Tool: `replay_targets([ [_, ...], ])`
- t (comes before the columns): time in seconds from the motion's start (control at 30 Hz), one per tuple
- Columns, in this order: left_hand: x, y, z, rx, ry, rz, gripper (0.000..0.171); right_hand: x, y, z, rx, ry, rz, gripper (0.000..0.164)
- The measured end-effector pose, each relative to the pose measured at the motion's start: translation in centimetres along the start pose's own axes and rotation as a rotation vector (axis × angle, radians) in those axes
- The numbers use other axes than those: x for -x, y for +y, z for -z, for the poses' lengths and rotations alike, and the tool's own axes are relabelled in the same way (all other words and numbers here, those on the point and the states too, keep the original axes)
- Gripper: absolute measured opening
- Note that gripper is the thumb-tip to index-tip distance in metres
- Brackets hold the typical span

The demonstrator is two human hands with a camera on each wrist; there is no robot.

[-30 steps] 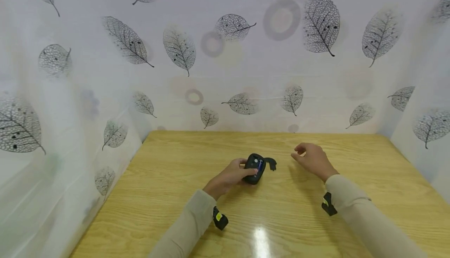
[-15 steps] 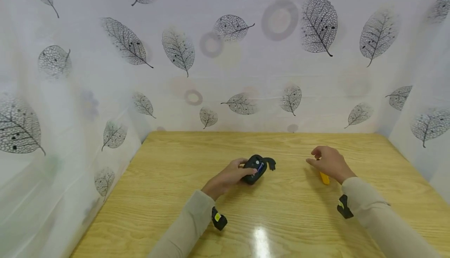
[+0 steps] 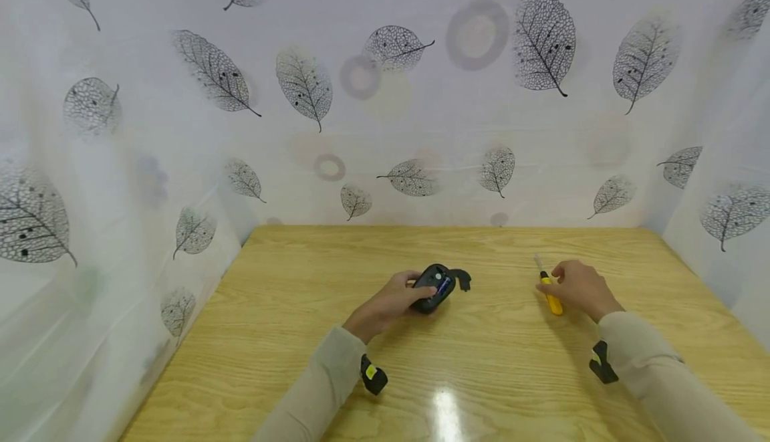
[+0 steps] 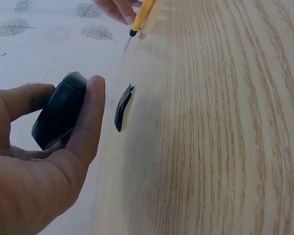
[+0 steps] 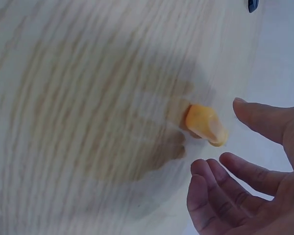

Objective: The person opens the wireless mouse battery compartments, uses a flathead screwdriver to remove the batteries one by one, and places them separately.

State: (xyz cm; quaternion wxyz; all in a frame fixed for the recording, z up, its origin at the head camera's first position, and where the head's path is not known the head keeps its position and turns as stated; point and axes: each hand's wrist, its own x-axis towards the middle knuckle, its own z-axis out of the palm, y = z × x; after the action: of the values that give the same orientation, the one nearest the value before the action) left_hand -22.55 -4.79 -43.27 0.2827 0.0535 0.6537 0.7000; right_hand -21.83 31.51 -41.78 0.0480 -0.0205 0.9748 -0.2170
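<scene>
Holds a black mouse (image 3: 428,280) over the table (image 3: 337,375) in the left hand (image 3: 394,298), gripped between the thumb on its underside and the fingers (image 4: 32,100) on the other side. Tilts that underside up toward the head camera, showing a blue battery (image 3: 444,285) in an open slot. Has a curved black cover (image 3: 462,278) lying on the table just right of the mouse, apart from it in the left wrist view. Has the right hand (image 3: 580,288) beside a yellow screwdriver (image 3: 553,303) lying on the table, with thumb and fingers spread apart and gripping nothing; cannot tell whether touching its handle. Wears beige sleeves (image 3: 656,375) and a small black device (image 3: 374,376) at each wrist. Faces a white curtain (image 3: 385,121) printed with dark leaves behind the table
</scene>
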Motion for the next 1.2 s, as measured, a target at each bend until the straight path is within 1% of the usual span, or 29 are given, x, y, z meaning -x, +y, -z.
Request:
replay_targets([
  [0.17,0.0,0.0,0.1,0.004,-0.003,-0.011,0.049,0.5,0.0,0.0,0.009,-0.047,-0.040,0.070],
  [0.33,0.2,0.0,0.1,0.001,-0.012,-0.019,0.050,0.9,0.1,-0.4,-0.011,-0.067,-0.051,0.069],
  [0.47,0.2,0.0,0.2,-0.013,-0.020,-0.034,0.049,1.0,0.3,-0.7,-0.018,-0.066,-0.037,0.065],
  [0.6,0.3,0.1,0.2,-0.027,-0.011,-0.040,0.049,0.9,0.5,-0.8,-0.022,-0.063,-0.030,0.061],
  [0.73,0.4,0.1,0.2,-0.020,-0.011,-0.043,0.048,0.9,0.4,-0.8,-0.027,-0.054,-0.038,0.053],
  [0.9,0.4,0.2,0.2,-0.004,-0.018,-0.046,0.047,0.9,0.4,-0.8,-0.028,-0.052,-0.041,0.048],
  [0.97,0.4,0.2,0.2,0.011,-0.013,-0.036,0.047,1.0,0.5,-0.8,-0.026,-0.049,-0.035,0.046],
  [1.1,0.4,0.2,0.2,0.020,-0.004,-0.016,0.047,1.2,0.4,-1.0,-0.040,-0.045,-0.028,0.033],
  [1.2,0.5,0.3,0.2,0.021,0.002,-0.004,0.049,1.3,0.6,-1.0,-0.057,-0.044,-0.025,0.030],
])
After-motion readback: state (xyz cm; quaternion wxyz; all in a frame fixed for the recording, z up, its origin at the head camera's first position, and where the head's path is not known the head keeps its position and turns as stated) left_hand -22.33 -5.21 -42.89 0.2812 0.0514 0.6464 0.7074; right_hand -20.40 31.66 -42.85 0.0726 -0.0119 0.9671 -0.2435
